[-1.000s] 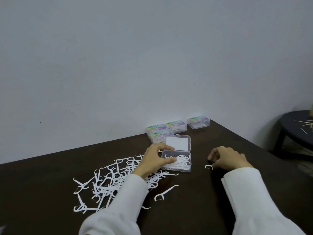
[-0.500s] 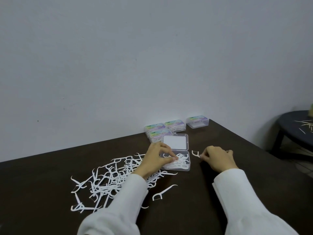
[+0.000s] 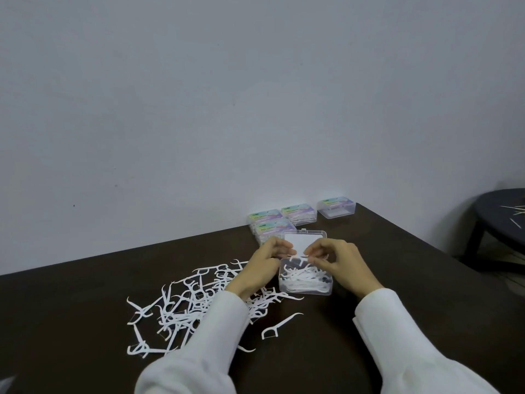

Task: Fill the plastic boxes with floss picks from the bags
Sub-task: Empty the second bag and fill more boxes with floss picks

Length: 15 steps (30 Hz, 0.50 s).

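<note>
Up close, a person in white sleeves is sitting at a dark brown table (image 3: 397,265) that is standing against a pale grey wall (image 3: 199,95). Both hands are meeting above an open clear plastic box (image 3: 305,281), which is lying near the table's middle and is already holding a tangle of white floss picks. Its lid (image 3: 305,240) is lying flat behind it, towards the wall. The left hand (image 3: 267,263) is curling its fingers and appears to be pinching a floss pick (image 3: 301,255) at the box's far edge. The right hand (image 3: 338,263) is pinching the same pick from the other side, fingertips closed on it, just over the box.

To the left of the box, a loose pile of floss picks (image 3: 184,308) is spreading across the table, partly under the left forearm. One single pick (image 3: 279,325) is lying apart, nearer the person than the box. Against the wall, beyond the open lid, four closed boxes with colourful labels (image 3: 298,216) are sitting together. At the far right, a dark round stool (image 3: 500,214) is standing off the table with a few thin sticks on top.
</note>
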Each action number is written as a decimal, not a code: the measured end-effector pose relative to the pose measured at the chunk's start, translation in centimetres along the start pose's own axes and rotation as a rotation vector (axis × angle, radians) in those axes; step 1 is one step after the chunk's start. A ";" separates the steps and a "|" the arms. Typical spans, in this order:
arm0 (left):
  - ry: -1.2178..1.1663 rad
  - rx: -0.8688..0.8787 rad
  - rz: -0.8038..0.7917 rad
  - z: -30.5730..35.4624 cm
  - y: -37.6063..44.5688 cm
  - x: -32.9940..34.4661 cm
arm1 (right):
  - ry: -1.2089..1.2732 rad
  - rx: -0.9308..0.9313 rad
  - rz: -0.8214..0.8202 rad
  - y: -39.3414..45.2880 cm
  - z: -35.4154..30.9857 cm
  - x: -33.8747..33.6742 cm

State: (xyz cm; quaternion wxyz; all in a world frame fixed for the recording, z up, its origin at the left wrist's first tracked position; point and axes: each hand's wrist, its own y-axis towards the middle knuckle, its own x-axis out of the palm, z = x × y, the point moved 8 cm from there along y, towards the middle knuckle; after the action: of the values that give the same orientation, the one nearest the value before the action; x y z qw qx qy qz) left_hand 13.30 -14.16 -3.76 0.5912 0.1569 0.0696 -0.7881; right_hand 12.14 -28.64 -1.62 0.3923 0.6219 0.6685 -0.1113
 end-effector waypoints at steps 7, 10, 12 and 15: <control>-0.020 0.060 0.110 0.8 -0.7 -2.2 | -0.092 -0.055 0.028 0.1 -0.8 0.4; 0.030 0.103 0.089 1.5 -1.6 -2.4 | -0.049 -0.168 0.013 -0.3 -2.9 0.9; 0.075 0.122 0.075 2.0 -2.6 -2.6 | -0.095 -0.238 -0.036 -0.8 -4.7 1.9; 0.142 0.150 0.074 2.2 -4.2 -3.5 | -0.304 -0.272 -0.195 -1.9 -6.3 4.4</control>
State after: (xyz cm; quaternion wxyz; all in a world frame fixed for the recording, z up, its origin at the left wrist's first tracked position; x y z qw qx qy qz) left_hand 9.78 -10.42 -0.83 0.6002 0.2588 0.0461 -0.7554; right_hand 8.33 -21.73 -0.99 0.5563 0.4719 0.6673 -0.1500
